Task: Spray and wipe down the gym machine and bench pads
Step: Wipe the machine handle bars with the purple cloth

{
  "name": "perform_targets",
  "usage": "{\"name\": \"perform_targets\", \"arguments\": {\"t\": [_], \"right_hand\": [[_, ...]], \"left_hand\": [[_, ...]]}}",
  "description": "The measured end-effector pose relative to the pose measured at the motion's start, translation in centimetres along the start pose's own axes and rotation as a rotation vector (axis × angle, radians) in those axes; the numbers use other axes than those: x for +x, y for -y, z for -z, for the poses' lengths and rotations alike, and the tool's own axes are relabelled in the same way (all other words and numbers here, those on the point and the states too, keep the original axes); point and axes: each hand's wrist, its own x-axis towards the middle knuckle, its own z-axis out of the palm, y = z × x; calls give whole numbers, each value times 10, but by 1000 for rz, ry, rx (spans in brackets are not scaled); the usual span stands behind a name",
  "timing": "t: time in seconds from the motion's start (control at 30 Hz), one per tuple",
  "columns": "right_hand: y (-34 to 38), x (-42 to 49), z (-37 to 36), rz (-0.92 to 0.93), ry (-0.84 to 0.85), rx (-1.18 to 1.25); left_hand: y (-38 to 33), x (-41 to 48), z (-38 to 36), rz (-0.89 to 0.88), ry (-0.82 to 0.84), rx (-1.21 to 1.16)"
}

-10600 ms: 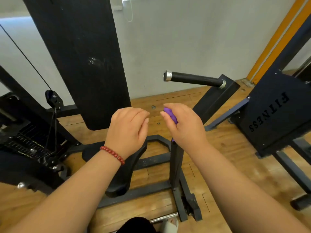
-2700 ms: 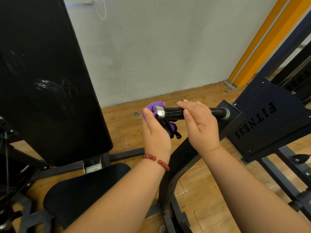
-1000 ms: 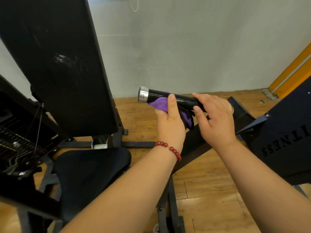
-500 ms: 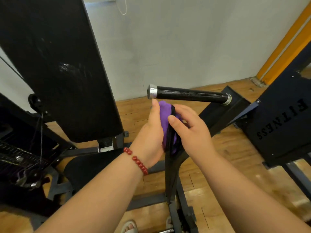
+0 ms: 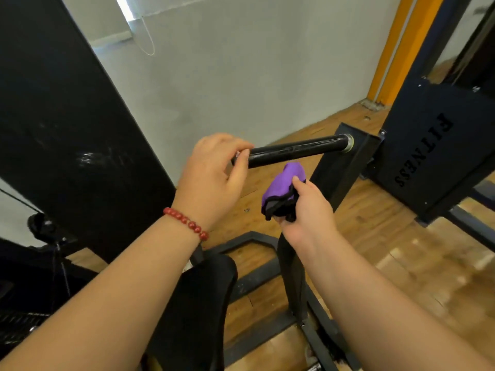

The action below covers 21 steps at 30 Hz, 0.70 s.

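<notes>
black back pad (image 5: 67, 129) stands at left, smeared. the handle bar (image 5: 294, 152) juts out beside it. the left hand (image 5: 214, 178) has let go of the purple cloth (image 5: 284, 187) and now pinches the bar's free end; the right hand (image 5: 308, 212) alone clutches the cloth just below, likely ready to wipe again.

I see the left hand (image 5: 214, 180) curled over the near end of the black handle bar (image 5: 294, 152), fingertips on its silver cap. Just below the bar, the right hand (image 5: 308, 210) grips a bunched purple cloth (image 5: 284, 183). The black back pad (image 5: 67, 135) stands at left, the seat pad (image 5: 198, 298) below.
</notes>
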Motion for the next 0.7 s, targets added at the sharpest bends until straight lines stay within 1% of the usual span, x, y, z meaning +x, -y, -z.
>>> {"name": "perform_targets", "arguments": {"t": [0.07,0.17,0.2,0.27,0.37,0.5,0.63,0.7], "right_hand": [[-6,3,-15,-66,-37,158],[-11,9,-43,-110,39,415],[-13,10,-51,-123,46,500],[-19,10,-61,-136,38,618],[-34,12,-65,-114,62,658],[-36,18,-71,-79,83,770],[-51,19,-74,-50,99,773],[-47,22,-70,-4,73,794]], "left_hand": [[12,17,-7,-39,97,13],[25,33,-21,2,314,-76],[29,36,-24,18,358,-120],[32,37,-28,53,392,-229],[35,38,-30,75,414,-314],[37,42,-25,65,486,-331],[38,43,-26,39,494,-342],[38,44,-27,32,498,-331]]}}
